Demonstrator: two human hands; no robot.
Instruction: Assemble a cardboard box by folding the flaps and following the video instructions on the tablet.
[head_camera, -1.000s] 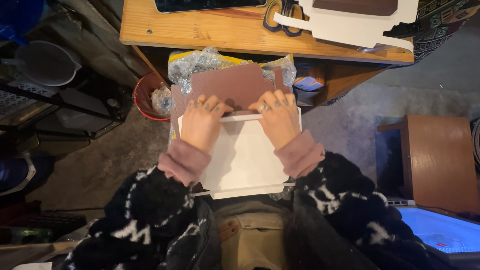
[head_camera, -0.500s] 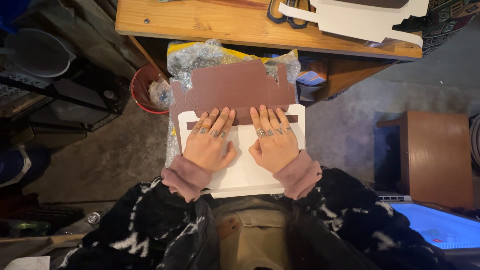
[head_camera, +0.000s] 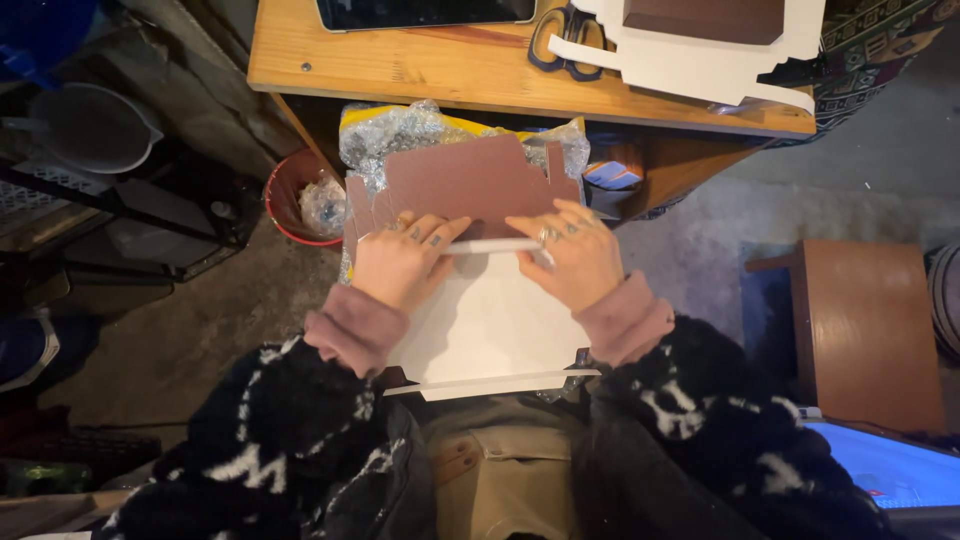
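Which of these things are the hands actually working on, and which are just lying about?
In hand:
- left hand and right hand, both pressing on the cardboard box blank, brown one side, white the other

Lying about:
- scissors on the wooden table
- second folded box
- bubble wrap
- red bucket
- small wooden stool

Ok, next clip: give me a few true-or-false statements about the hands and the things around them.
1. Both hands, the left hand and the right hand, rest on the cardboard sheet. True.
2. The cardboard is brown on both faces. False: the far part shows brown, the near part white.
3. Scissors lie on the wooden table. True.
4. The right hand holds the scissors. False: it presses the cardboard at the fold.
5. A red bucket stands below the table, on the person's left. True.
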